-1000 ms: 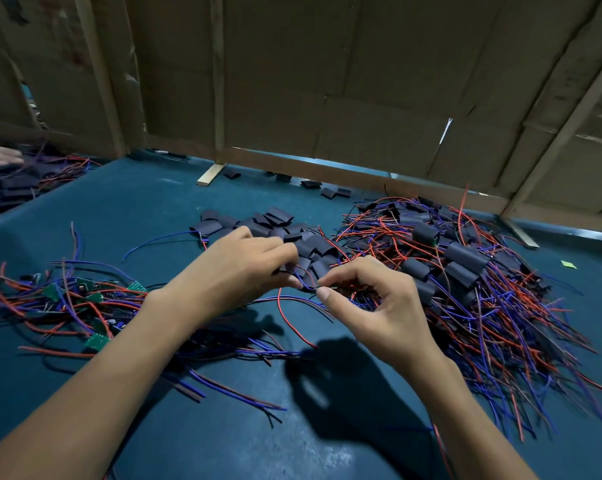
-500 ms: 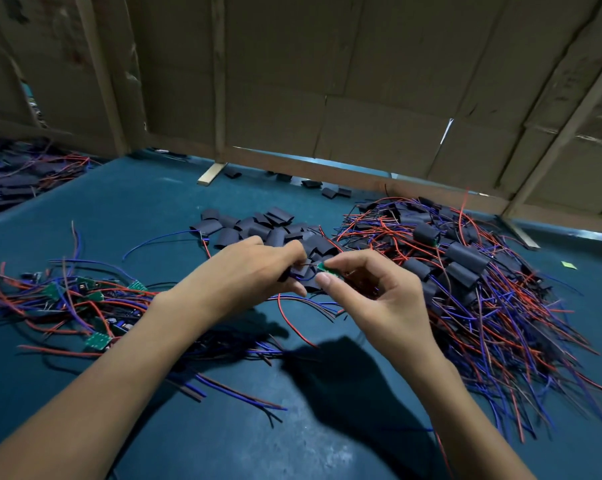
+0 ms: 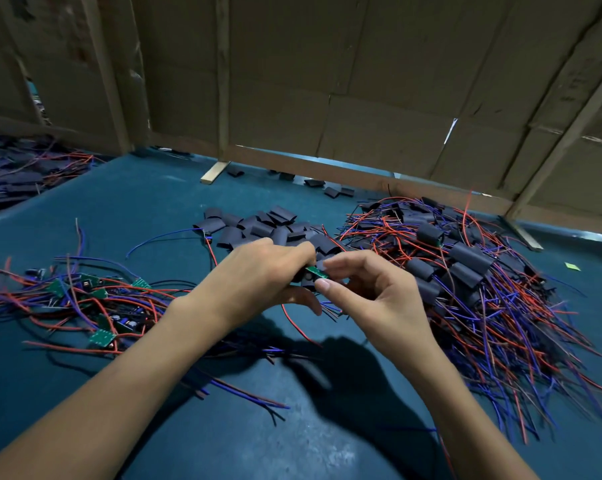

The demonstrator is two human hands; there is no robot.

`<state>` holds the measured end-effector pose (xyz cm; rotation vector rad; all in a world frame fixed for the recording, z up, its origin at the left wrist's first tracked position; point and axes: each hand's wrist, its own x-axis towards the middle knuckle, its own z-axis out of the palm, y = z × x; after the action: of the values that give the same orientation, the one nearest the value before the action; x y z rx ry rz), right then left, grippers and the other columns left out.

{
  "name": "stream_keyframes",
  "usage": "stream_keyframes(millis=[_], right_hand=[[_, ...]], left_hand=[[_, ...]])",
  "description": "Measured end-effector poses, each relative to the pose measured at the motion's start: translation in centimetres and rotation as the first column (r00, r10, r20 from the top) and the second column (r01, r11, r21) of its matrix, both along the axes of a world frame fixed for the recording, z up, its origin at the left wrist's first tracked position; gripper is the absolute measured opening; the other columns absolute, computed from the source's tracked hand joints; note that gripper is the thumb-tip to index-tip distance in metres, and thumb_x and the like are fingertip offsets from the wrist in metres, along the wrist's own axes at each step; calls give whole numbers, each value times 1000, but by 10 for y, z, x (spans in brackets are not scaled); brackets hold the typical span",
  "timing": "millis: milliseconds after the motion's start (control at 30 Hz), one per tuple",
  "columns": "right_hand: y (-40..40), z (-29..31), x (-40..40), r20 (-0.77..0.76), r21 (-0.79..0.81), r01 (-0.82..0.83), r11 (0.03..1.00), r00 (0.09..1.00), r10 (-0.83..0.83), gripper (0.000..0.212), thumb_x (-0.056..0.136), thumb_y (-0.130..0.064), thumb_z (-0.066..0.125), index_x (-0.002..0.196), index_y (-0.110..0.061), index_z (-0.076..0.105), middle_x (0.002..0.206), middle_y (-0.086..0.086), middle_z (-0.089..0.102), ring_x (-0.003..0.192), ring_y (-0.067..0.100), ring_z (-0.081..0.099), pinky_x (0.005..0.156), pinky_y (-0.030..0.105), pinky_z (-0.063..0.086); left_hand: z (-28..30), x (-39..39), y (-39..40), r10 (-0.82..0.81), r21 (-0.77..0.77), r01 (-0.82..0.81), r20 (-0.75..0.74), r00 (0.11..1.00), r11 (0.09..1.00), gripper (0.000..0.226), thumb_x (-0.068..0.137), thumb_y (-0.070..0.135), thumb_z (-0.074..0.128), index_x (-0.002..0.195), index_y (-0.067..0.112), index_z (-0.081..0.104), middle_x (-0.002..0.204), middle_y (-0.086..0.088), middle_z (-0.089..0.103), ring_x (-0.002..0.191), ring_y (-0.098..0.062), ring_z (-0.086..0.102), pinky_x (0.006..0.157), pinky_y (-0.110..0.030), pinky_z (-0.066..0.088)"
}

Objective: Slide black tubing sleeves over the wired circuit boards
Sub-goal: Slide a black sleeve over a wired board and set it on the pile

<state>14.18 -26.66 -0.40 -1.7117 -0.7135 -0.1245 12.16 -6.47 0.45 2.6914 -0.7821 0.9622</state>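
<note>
left hand (image 3: 258, 271) grip clamps circuit board (image 3: 316, 271) | right hand (image 3: 372, 292) grip apparently pinches its end, sleeve hidden

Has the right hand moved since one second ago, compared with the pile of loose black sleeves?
Yes, slightly. The right hand rose a little toward the pile of loose black sleeves, and its fingers opened out beside the green circuit board.
</note>
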Motion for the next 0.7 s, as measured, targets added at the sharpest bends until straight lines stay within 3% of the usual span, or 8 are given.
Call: stream_keyframes(millis=[67,167,233,367,467,567,633,700], right_hand=[[1,0,0,-7,28,25,999,1000,-25,15,78,-25,82,90,-22,75,87,-4,75,72,19,66,67,46,53],[-3,-1,2,11,2,16,1000,1000,-16,12,78,-27,83,87,-23,77,75,-8,73,60,10,56,59,28,47],[-4,0,1,-7,-4,-25,1000,1000,25,10,79,-24,83,88,-25,79,74,-7,73,63,8,59,62,27,49],[-3,2,0,60,-32,-52,998,997,54,13,80,-17,80,92,-22,81,86,-4,77,78,13,71,74,28,54],[-3,2,0,95,-36,-51,998,994,55,13,79,-15,80,91,-19,81,88,-5,75,81,14,71,76,27,52],[-2,3,0,8,-38,-74,997,997,75,10,79,-17,81,87,-22,81,79,-9,74,71,4,65,71,18,47],[-2,3,1,-65,-20,-101,995,993,99,11,78,-13,83,84,-22,79,71,-11,71,62,-1,59,63,12,43],[1,2,0,-118,-13,-96,995,989,94,16,77,-10,86,78,-22,75,67,-10,69,59,1,54,60,16,42]], left_hand=[[0,-4,-5,7,-26,-7,-19,1000,1000,63,72,61,73,93,3,61,61,-8,58,53,-34,54,43,-38,43],[-1,-5,-9,-3,-77,-1,-50,999,997,68,74,60,75,113,16,43,63,-7,60,59,-34,60,45,-41,43],[0,-5,-9,-35,-123,23,-97,995,992,66,76,60,71,114,23,32,67,-5,60,61,-33,61,47,-40,39],[-1,-6,-10,-85,-128,64,-173,981,990,64,81,46,77,117,26,29,70,6,52,62,-24,53,52,-28,23],[-4,-3,-10,-77,-90,63,-158,984,994,47,93,46,62,120,27,28,71,-3,63,60,-33,60,48,-35,32],[-4,-4,-8,-99,-69,91,-126,987,993,40,94,51,39,122,25,30,70,-3,65,56,-33,60,44,-38,41],[-6,-3,-8,-89,-53,83,-133,987,995,38,94,48,40,123,26,29,71,-3,66,58,-33,60,44,-36,37],[-9,-2,-11,-74,-33,70,-156,985,997,39,95,35,50,124,28,25,75,-6,69,63,-36,63,47,-34,32]])
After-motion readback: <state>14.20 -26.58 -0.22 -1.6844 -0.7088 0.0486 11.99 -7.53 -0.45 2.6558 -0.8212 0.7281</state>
